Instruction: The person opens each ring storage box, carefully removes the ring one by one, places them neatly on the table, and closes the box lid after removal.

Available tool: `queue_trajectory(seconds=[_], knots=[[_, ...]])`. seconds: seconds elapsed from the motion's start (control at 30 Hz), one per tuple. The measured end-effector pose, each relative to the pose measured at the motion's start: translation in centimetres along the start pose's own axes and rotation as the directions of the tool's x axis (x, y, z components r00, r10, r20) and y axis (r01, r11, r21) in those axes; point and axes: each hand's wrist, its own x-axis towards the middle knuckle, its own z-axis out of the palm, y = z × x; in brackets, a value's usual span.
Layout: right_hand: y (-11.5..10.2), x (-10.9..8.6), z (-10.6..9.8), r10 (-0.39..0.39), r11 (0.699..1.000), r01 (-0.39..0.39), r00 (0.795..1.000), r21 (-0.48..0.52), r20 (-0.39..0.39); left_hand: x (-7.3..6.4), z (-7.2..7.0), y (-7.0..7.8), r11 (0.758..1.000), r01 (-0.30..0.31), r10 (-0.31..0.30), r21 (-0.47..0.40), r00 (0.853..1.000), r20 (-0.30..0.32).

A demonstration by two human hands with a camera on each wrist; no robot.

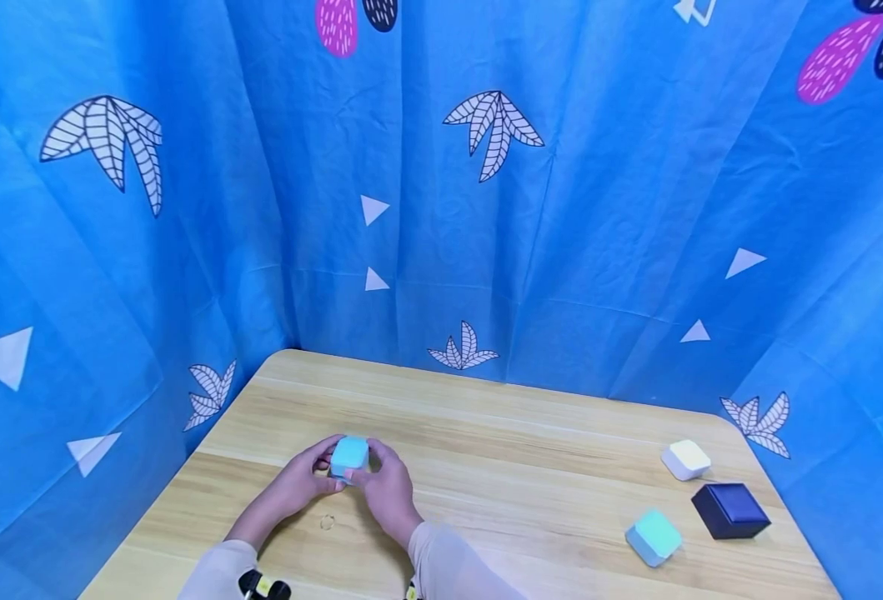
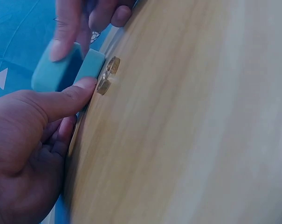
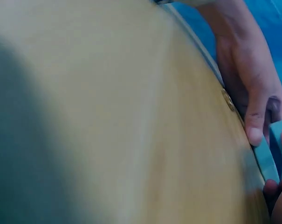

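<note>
Evidently, we see left hand [image 1: 302, 483] pinching teal base [image 2: 92, 65], right hand [image 1: 393, 493] gripping lid [image 2: 48, 78]; opening seems done, closing not, gold trinket [image 2: 104, 86] outside on table [image 1: 524, 467]

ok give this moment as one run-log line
left hand: holds teal box base | right hand: holds its lid | lid: ajar | gold ring: on table

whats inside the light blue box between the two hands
In the left wrist view, its lid looks parted from its base, with a dark surface between them. No contents show; the lid and base cover the interior.
</note>
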Motion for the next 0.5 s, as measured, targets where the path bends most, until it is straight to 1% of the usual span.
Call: queue_trajectory(seconds=[0.07, 0.13, 0.3, 0.43, 0.5], knots=[[0.05, -0.15, 0.03, -0.019, 0.999, 0.019, 1.0, -0.029, 0.001, 0.03, 0.0, -0.01, 1.0, -0.007, 0.007, -0.006, 1.0, 0.004], [0.12, -0.21, 0.04, -0.034, 0.999, 0.034, 0.999, -0.035, -0.002, 0.07, 0.02, -0.03, 1.0, -0.01, 0.01, -0.006, 1.0, 0.007], [0.36, -0.12, 0.05, -0.036, 0.997, 0.036, 0.999, -0.066, -0.002, 0.01, 0.01, 0.0, 1.0, -0.005, 0.005, 0.011, 1.0, 0.01], [0.46, -0.04, -0.02, -0.051, 0.992, 0.052, 0.999, -0.119, 0.008, -0.03, -0.07, 0.04, 1.0, -0.008, 0.008, 0.015, 1.0, 0.007], [0.49, -0.04, -0.02, -0.073, 0.987, 0.074, 0.997, -0.146, 0.013, -0.02, -0.06, 0.05, 1.0, -0.012, 0.012, 0.015, 1.0, 0.006]])
